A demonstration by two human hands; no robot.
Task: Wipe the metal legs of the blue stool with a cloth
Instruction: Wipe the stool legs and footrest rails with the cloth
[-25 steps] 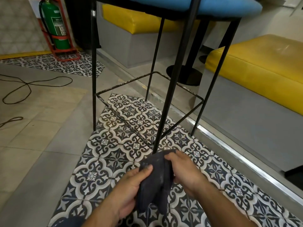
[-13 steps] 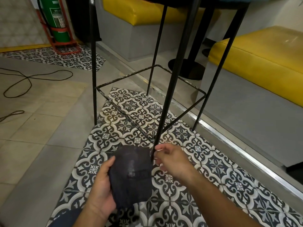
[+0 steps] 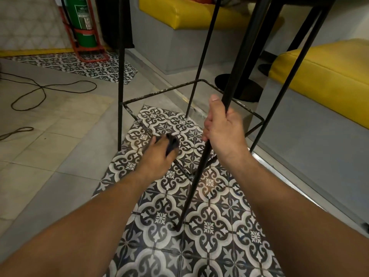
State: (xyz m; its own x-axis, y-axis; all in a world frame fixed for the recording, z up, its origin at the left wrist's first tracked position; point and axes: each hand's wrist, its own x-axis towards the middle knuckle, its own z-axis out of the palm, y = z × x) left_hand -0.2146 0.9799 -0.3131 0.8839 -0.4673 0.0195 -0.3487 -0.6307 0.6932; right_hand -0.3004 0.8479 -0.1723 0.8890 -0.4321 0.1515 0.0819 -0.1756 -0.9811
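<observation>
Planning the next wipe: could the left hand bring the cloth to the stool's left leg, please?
Probably yes: the left hand, holding the cloth, is near the left leg, nothing blocking the way.

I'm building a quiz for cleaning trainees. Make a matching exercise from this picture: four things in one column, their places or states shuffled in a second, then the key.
Column one
1. dark cloth
2. front stool leg
3. green fire extinguisher
4. black cable

Column two
A. gripped by the right hand
B. lies in loops on the plain floor tiles
C. held by the left hand at the foot rail
D. stands upright at the far left

Pairs: 1-C, 2-A, 3-D, 4-B.
</observation>
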